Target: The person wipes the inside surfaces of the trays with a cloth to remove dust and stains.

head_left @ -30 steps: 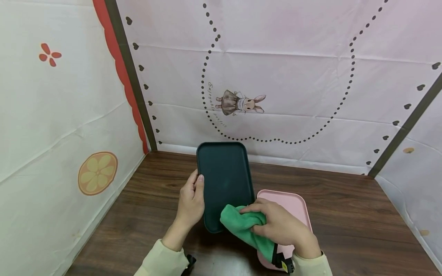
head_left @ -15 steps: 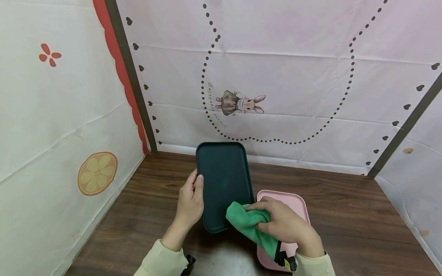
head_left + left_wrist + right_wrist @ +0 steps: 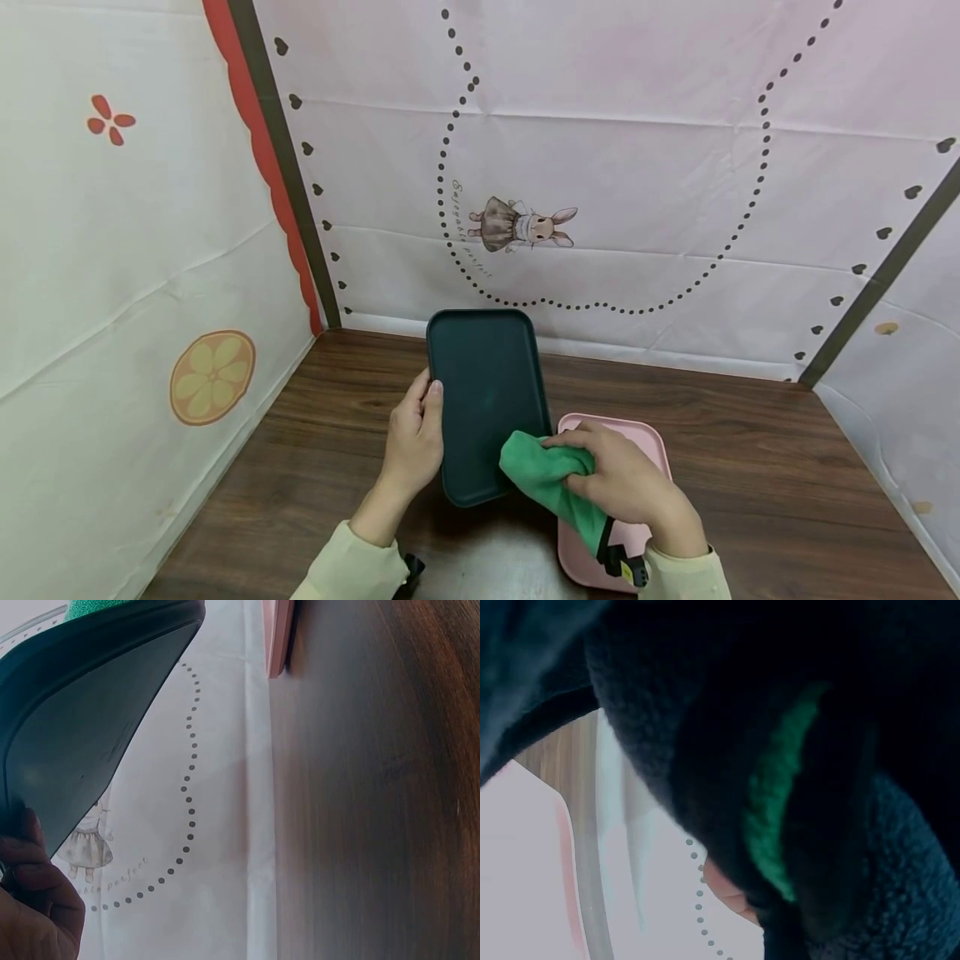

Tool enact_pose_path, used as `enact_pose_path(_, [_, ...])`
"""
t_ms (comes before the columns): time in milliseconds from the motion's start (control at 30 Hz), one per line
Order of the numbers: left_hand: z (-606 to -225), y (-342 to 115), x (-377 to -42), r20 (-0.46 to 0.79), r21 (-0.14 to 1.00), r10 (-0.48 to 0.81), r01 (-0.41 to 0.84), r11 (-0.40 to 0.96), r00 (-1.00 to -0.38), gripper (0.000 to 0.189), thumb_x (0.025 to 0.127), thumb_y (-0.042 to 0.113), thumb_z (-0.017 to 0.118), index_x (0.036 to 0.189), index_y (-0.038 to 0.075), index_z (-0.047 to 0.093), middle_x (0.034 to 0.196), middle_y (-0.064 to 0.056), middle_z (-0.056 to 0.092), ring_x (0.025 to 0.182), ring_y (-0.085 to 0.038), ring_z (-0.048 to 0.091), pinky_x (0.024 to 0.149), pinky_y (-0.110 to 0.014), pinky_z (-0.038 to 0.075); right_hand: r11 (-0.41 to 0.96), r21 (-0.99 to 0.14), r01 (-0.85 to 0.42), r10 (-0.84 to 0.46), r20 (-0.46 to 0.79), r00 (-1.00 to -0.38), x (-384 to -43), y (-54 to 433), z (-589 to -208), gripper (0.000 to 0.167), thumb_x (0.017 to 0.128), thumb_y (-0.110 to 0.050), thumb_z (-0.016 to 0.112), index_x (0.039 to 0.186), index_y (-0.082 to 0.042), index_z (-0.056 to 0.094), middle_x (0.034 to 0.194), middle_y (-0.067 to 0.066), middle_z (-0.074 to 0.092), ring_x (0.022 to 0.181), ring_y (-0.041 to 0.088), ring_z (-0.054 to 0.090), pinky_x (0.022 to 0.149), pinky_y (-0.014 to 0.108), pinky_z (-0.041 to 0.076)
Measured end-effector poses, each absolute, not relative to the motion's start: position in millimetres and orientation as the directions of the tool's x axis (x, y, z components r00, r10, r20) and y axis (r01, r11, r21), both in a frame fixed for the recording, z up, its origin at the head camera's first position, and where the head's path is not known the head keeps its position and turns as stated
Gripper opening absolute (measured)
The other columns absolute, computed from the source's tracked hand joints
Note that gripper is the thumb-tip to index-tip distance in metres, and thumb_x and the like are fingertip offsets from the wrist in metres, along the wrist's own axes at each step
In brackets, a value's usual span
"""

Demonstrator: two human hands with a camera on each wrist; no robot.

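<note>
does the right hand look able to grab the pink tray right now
Probably not freely: the right hand shows over the pink tray in the head view, but it holds the green cloth, which likely needs letting go first.

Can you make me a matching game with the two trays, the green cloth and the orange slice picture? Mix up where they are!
Things:
1. dark tray
2. pink tray
3. green cloth
4. orange slice picture

Places:
A. on the brown table
B. in the right hand
C. on the left wall
D. in the left hand

Right pairs: 1-D, 2-A, 3-B, 4-C
</note>
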State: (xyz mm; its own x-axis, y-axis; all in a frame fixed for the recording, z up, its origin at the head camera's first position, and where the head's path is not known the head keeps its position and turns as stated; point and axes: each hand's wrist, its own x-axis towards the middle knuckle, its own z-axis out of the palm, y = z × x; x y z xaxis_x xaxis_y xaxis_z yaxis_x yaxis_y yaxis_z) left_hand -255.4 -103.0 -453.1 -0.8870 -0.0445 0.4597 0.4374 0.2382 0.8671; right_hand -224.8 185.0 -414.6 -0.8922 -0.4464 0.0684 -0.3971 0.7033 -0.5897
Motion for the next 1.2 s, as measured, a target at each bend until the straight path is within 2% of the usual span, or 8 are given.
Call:
enact_pose_path(100, [-452.8, -102.6, -255.1, 0.462, 0.866, -0.042, 0.441, 0.236, -0.886, 0.043, 0.114, 0.027, 0.04, 0.152, 0.009, 0.05, 0.13, -0.011, 0.072, 0.113, -0.017, 0.067, 0.094, -0.021, 0.054, 0.704, -0.587, -0.399, -0.435, 0.088, -0.896, -225.0, 184.5, -415.0, 0.05, 0.085, -0.004, 0.076, 0.128, -0.029, 0.073, 0.128, -0.002, 0.066, 0.098, 0.012, 0.06, 0.08, 0.027, 0.05])
enact_pose_path(300, [-452.6, -101.0, -254.5, 0.468, 0.86, -0.022, 0.45, 0.239, -0.883, 0.042, 0.114, 0.026, 0.04, 0.151, 0.008, 0.05, 0.131, -0.012, 0.071, 0.109, -0.017, 0.067, 0.093, -0.022, 0.055, 0.731, -0.569, -0.378, -0.383, 0.118, -0.916, -226.4, 183.4, -414.6, 0.051, 0.085, -0.005, 0.076, 0.128, -0.031, 0.072, 0.122, -0.005, 0.065, 0.1, 0.011, 0.059, 0.085, 0.033, 0.05])
enact_pose_path(433, [-452.7, -99.8, -254.2, 0.464, 0.86, -0.001, 0.45, 0.241, -0.886, 0.044, 0.114, 0.026, 0.04, 0.153, 0.007, 0.048, 0.137, -0.012, 0.068, 0.117, -0.017, 0.066, 0.098, -0.022, 0.053, 0.735, -0.58, -0.352, -0.354, 0.114, -0.928, -226.9, 182.7, -413.5, 0.05, 0.086, -0.005, 0.077, 0.129, -0.03, 0.072, 0.114, -0.006, 0.064, 0.093, 0.011, 0.057, 0.082, 0.033, 0.049])
enact_pose_path(533, [-452.9, -99.5, -253.5, 0.466, 0.856, 0.017, 0.456, 0.243, -0.885, 0.044, 0.114, 0.026, 0.04, 0.153, 0.006, 0.048, 0.14, -0.011, 0.066, 0.121, -0.017, 0.065, 0.1, -0.023, 0.053, 0.734, -0.584, -0.346, -0.341, 0.123, -0.932, -227.1, 182.7, -413.0, 0.05, 0.086, -0.006, 0.076, 0.129, -0.031, 0.072, 0.115, -0.005, 0.064, 0.093, 0.01, 0.057, 0.081, 0.032, 0.049])
enact_pose_path(900, [-452.8, -99.7, -253.6, 0.493, 0.834, 0.066, 0.492, 0.25, -0.868, 0.043, 0.115, 0.024, 0.039, 0.152, 0.007, 0.049, 0.135, -0.011, 0.069, 0.119, -0.018, 0.067, 0.099, -0.027, 0.055, 0.743, -0.587, -0.322, -0.306, 0.13, -0.943, -227.9, 181.6, -411.8, 0.051, 0.088, -0.007, 0.075, 0.131, -0.035, 0.07, 0.115, -0.004, 0.064, 0.092, 0.011, 0.058, 0.077, 0.03, 0.048])
enact_pose_path(1200, [-452.2, -99.9, -252.5, 0.486, 0.828, 0.103, 0.495, 0.264, -0.868, 0.042, 0.115, 0.024, 0.039, 0.152, 0.008, 0.05, 0.142, -0.009, 0.065, 0.127, -0.018, 0.062, 0.105, -0.033, 0.052, 0.744, -0.584, -0.323, -0.282, 0.164, -0.945, -227.7, 181.4, -410.5, 0.05, 0.089, -0.006, 0.074, 0.132, -0.032, 0.07, 0.117, -0.002, 0.064, 0.093, 0.011, 0.059, 0.075, 0.029, 0.049])
